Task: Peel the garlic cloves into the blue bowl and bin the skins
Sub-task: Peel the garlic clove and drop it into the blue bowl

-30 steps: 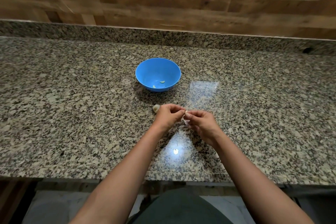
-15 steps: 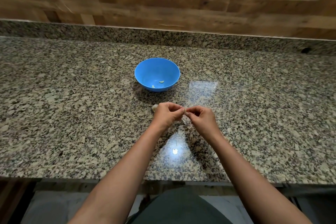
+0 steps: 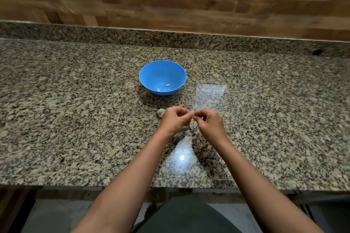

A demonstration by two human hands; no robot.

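hands hold their place, skin still hanging

almost nothing has moved in the last second: the blue bowl [image 3: 149, 73] sits in the same spot on the granite counter [image 3: 75, 119], with two peeled cloves [image 3: 167, 85] inside. nearer the person, an unpeeled garlic piece [image 3: 160, 112] lies just beside the left hand [image 3: 175, 120]. that hand's curled fingers pinch a small clove [image 3: 192, 117], mostly hidden. a papery skin [image 3: 194, 130] dangles below it. the right hand [image 3: 209, 125] pinches the same clove, fingertip to fingertip.

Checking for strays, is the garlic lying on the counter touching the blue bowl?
Apart. The head view shows speckled counter between the garlic and the blue bowl.
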